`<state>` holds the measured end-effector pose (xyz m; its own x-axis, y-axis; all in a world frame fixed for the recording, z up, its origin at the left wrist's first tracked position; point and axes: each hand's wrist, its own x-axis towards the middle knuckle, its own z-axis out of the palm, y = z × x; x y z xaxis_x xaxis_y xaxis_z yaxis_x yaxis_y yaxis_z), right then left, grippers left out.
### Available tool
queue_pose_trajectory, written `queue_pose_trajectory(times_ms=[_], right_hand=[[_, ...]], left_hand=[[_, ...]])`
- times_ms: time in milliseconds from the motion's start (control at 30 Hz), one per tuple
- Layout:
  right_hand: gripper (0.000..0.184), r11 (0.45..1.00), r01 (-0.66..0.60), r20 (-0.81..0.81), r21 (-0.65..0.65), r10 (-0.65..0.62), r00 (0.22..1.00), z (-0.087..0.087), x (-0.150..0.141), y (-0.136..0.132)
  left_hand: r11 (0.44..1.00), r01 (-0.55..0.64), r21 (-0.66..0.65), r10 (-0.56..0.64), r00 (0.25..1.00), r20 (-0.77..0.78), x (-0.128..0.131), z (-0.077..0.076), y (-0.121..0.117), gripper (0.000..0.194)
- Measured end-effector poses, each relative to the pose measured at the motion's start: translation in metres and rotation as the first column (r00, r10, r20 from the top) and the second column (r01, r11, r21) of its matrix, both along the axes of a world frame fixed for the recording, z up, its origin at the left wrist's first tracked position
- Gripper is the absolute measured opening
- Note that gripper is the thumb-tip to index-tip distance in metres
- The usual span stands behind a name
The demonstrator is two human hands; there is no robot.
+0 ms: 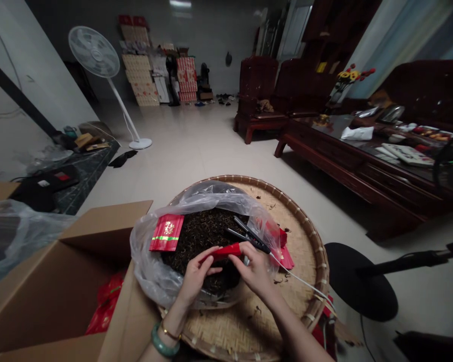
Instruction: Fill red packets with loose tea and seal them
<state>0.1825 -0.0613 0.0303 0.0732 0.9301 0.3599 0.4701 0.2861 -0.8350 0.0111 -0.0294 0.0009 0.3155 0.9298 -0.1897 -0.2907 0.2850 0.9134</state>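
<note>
1 red packet [228, 250] held above dark leaves [202, 229] in open plastic bag [145, 264] | left hand [197, 274] pinching its left end, right hand [254, 266] its right | step, judged: manual handling of packet edge | next move calls for even grip, clear of black clamp tool [253, 237]

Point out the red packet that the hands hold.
The red packet between the left hand and right hand, above the dark leaves; no hand touches the other packets.
</note>
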Motion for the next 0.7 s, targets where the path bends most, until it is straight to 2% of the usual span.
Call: queue_pose_trajectory(times_ms=[100, 200, 300, 367, 433, 500, 533, 567, 600, 633, 700], right_hand=[[0.02, 0.972, -0.171, -0.151, -0.162, 0.147, 0.978, 0.0, -0.001, -0.001], [0.03, 0.908, -0.354, -0.277, -0.222, 0.29, 0.916, 0.003, -0.002, 0.001], [0.034, 0.853, -0.447, -0.294, -0.269, 0.369, 0.882, 0.006, 0.0, 0.004], [0.038, 0.833, -0.483, -0.296, -0.269, 0.406, 0.865, 0.007, 0.002, 0.006], [0.042, 0.818, -0.505, -0.309, -0.277, 0.422, 0.852, 0.007, 0.005, 0.007], [0.046, 0.804, -0.503, -0.315, -0.318, 0.411, 0.856, 0.005, 0.006, 0.007], [0.047, 0.803, -0.491, -0.313, -0.337, 0.397, 0.863, 0.004, 0.006, 0.007], [0.048, 0.809, -0.475, -0.31, -0.346, 0.379, 0.872, 0.003, 0.005, 0.006], [0.048, 0.819, -0.459, -0.306, -0.345, 0.364, 0.88, 0.001, 0.004, 0.006], [0.048, 0.83, -0.444, -0.301, -0.338, 0.352, 0.886, -0.001, 0.001, 0.005], [0.047, 0.853, -0.415, -0.28, -0.316, 0.334, 0.9, -0.006, -0.005, 0.004]], left_hand=[[1.0, 0.012, -0.024, -0.011, 0.998, 0.061, 0.0, 0.006, 0.0, 0.047], [0.998, 0.061, -0.03, -0.059, 0.996, 0.061, -0.002, 0.007, 0.001, 0.05], [0.99, 0.14, -0.019, -0.14, 0.99, 0.013, -0.006, 0.006, 0.006, 0.056], [0.984, 0.177, 0.01, -0.176, 0.982, -0.066, -0.01, 0.005, 0.011, 0.058], [0.979, 0.18, 0.098, -0.157, 0.966, -0.206, -0.015, 0.006, 0.016, 0.056], [0.95, 0.11, 0.293, 0.013, 0.922, -0.388, -0.02, 0.007, 0.018, 0.047], [0.898, 0.077, 0.434, 0.149, 0.873, -0.464, -0.021, 0.008, 0.018, 0.043], [0.813, 0.082, 0.576, 0.284, 0.808, -0.516, -0.022, 0.008, 0.016, 0.039], [0.706, 0.131, 0.696, 0.398, 0.739, -0.544, -0.022, 0.009, 0.014, 0.038], [0.594, 0.225, 0.772, 0.471, 0.681, -0.56, -0.022, 0.009, 0.011, 0.042], [0.415, 0.438, 0.797, 0.5, 0.622, -0.602, -0.018, 0.007, 0.005, 0.05]])
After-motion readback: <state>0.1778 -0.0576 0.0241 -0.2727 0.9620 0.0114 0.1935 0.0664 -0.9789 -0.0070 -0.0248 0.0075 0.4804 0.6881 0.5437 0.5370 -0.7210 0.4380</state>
